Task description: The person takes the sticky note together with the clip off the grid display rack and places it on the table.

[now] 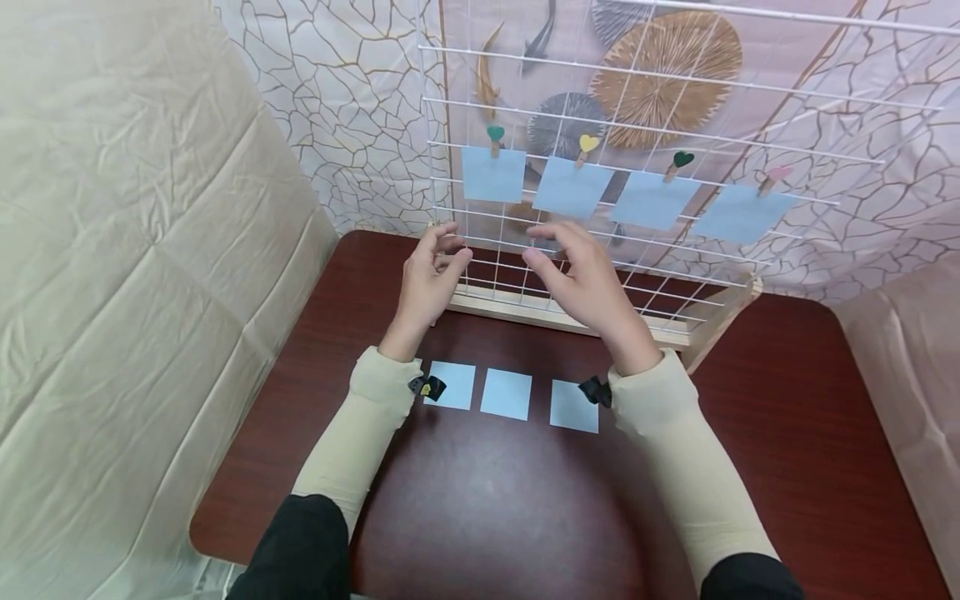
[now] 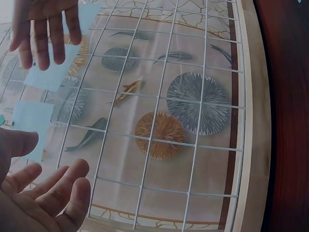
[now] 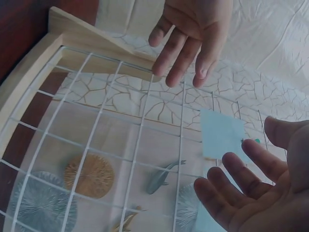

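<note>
Light blue square paper notes (image 1: 492, 174) are the job: from the head cam, four already hang on the white wire grid panel (image 1: 675, 100) by little heart-topped wooden clips (image 1: 588, 147), and three more notes (image 1: 506, 393) lie on the dark red table (image 1: 787, 433) in front of the grid's wooden base, so I'd say roughly halfway. Left hand (image 1: 429, 279) and right hand (image 1: 581, 279) hover at the grid's lower wires, holding nothing. Left wrist cam: left-hand fingers (image 2: 58, 188) loose, grid just beyond. Right wrist cam: right-hand fingers (image 3: 236, 193) relaxed, empty, a hung note (image 3: 221, 133) behind them.
</note>
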